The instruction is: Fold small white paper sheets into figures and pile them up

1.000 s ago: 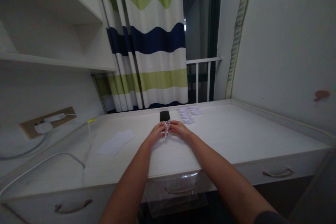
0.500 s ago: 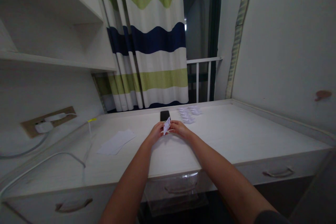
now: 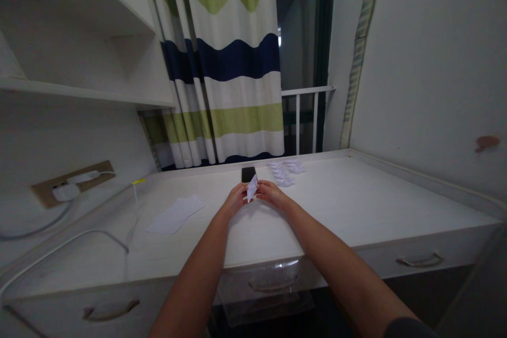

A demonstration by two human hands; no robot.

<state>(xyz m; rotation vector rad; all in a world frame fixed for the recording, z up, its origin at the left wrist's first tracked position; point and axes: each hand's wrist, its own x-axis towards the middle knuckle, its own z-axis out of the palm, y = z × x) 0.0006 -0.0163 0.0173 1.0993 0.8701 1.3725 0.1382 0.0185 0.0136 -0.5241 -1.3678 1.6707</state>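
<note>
Folded white paper [image 3: 252,188], sharply creased and upright, pinched between left hand [image 3: 236,200] and right hand [image 3: 272,195]

The hands [image 3: 253,195] can pass rightward along the desk [image 3: 376,195]; a phone [image 3: 249,174] sits just ahead.

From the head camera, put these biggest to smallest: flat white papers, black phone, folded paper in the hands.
1. Flat white papers
2. Black phone and folded paper: too alike to rank; the paper sits nearer.
</note>
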